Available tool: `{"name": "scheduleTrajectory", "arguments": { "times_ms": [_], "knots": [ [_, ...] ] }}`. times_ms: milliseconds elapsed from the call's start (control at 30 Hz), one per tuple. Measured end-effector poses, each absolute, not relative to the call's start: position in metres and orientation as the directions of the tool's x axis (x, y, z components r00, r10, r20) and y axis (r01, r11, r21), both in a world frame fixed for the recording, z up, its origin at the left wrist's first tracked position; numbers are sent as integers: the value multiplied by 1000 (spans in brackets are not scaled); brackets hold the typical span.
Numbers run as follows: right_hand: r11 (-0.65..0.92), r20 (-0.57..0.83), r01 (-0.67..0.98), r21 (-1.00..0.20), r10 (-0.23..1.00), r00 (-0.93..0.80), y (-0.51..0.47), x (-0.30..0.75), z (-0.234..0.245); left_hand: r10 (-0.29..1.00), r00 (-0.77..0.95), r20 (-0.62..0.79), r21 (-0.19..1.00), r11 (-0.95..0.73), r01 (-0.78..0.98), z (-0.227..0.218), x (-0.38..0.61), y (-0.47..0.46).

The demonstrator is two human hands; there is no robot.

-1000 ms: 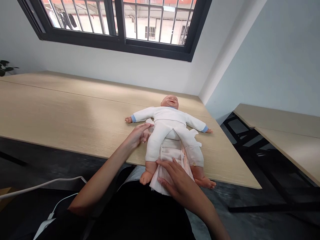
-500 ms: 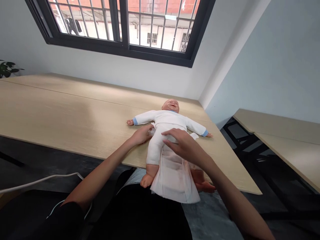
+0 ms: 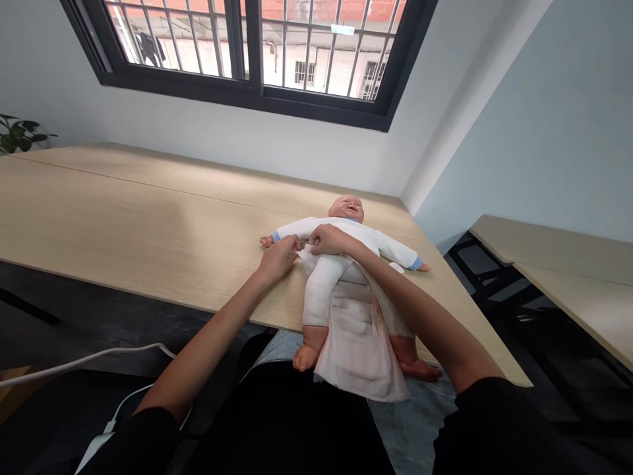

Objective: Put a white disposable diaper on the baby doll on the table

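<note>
A baby doll (image 3: 346,206) in a white suit with blue cuffs lies on its back, its feet at the table's front edge. An unfolded white diaper (image 3: 359,343) runs between its legs and hangs over that edge. Beside the doll's waist, my left hand (image 3: 280,257) pinches one end of the diaper's side flap. Just to the right, my right hand (image 3: 327,239) has its fingers closed on the same flap, over the doll's belly. A white diaper tab (image 3: 396,267) sticks out at the doll's other side.
The wooden table (image 3: 148,218) stretches far to the left. A second table (image 3: 568,284) stands to the right past a gap. Behind is a wall with a barred window (image 3: 316,59). A white cable (image 3: 99,356) runs at lower left; a plant (image 3: 20,135) is at far left.
My right hand has moved up and left from above the doll's hips to its waist and closed on the diaper flap. My left hand stays at the flap, which is now pulled out more.
</note>
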State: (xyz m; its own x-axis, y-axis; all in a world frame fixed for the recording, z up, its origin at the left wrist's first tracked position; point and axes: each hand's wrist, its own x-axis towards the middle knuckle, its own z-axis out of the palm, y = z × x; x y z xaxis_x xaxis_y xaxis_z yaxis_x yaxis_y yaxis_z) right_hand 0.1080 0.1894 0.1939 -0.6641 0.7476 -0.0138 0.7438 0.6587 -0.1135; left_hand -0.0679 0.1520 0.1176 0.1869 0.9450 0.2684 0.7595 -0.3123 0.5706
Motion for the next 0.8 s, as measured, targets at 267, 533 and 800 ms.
{"name": "scheduleTrajectory", "arguments": {
  "times_ms": [267, 533, 800],
  "knots": [
    [605, -46, 795, 52, 796, -603, 178, 91, 193, 968, 76, 241, 472, -185, 862, 120, -71, 149],
    [664, -161, 745, 72, 744, -648, 183, 73, 191, 975, 26, 222, 384, -113, 916, 123, -71, 146],
    [758, 227, 634, -156, 652, -724, 61, 176, 194, 978, 64, 197, 379, -136, 915, 123, -74, 139]
  ]
}}
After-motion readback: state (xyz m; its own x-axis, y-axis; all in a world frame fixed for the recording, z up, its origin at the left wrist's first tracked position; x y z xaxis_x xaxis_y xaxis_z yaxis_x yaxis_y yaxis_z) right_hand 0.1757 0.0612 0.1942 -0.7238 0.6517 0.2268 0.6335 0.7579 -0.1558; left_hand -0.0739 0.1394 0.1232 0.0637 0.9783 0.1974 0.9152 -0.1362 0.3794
